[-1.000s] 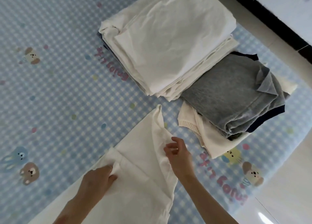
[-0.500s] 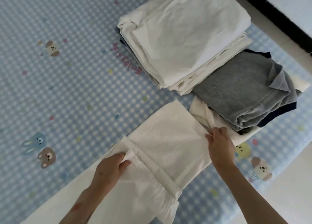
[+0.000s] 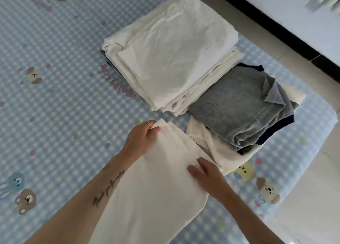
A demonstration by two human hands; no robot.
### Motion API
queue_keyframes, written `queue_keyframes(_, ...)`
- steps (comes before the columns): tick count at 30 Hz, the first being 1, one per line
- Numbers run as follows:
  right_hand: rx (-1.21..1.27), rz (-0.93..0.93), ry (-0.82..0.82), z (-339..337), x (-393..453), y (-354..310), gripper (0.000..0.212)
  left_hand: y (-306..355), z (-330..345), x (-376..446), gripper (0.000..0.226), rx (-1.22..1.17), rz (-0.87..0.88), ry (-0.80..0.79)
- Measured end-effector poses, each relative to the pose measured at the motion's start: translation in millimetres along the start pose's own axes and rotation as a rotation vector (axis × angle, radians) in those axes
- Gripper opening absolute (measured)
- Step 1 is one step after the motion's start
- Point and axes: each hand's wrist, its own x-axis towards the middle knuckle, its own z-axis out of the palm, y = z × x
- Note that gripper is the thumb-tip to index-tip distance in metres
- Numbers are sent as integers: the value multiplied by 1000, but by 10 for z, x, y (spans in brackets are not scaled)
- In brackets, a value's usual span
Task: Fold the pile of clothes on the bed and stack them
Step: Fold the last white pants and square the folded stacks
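Most of the work looked done: a tall stack of folded white linens (image 3: 173, 59) and a folded grey collared top (image 3: 237, 105) sat on the blue checked bed sheet (image 3: 55, 105). The white garment (image 3: 158, 184) lay part-folded nearest the person, the left hand (image 3: 141, 135) pinching its far corner and the right hand (image 3: 207, 173) pressing flat, fingers spread. Its far edge lay just beside a cream knit (image 3: 217, 151) under the grey top, leaving little room.

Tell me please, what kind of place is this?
Probably a bedroom at home: a bed with a blue checked sheet printed with cartoon animals, folded clothes stacked on it, and a tiled floor beside it.
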Motion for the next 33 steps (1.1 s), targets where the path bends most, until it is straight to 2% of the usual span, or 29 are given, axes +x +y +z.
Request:
queue_keyframes(2,-191,-80,179,-253,188,4,10,-1,209,269,29,50,-36,-35)
queue_keyframes(4,-515,-136,222,-347,316,30,19,-73,407,457,31,91,-60,-50)
queue_keyframes(6,-716,-151,247,-365,409,132,27,-156,612,588,30,148,-86,-57)
queue_keyframes(10,-845,-60,246,-340,541,355,39,-222,934,678,30,335,-114,-37)
queue_keyframes(12,-886,-17,231,-289,570,363,40,-198,978,619,33,412,-96,59)
queue_keyframes(14,-954,6,288,-269,520,297,40,-169,948,409,38,376,-60,213)
queue_keyframes(16,-1008,-136,410,-214,452,220,40,-303,873,-6,42,304,-35,390)
queue_keyframes(18,-970,-456,544,25,339,136,35,-587,833,-642,43,291,-75,452)
queue_keyframes(20,-902,-750,449,499,137,20,39,-929,864,-1380,50,295,-189,405)
queue_keyframes(22,-902,-910,204,1200,-128,-51,48,-1323,874,-2115,58,277,-337,366)
queue_keyframes(25,-1008,-973,-156,2235,-449,-80,55,-1891,815,-2934,62,219,-537,388)
queue_keyframes(28,-1125,-1038,-346,3143,-615,-41,54,-2406,719,-3497,64,259,-639,358)
queue_keyframes(33,-1247,-1020,-416,3786,-556,141,59,-3238,573,-4374,64,312,-681,302)
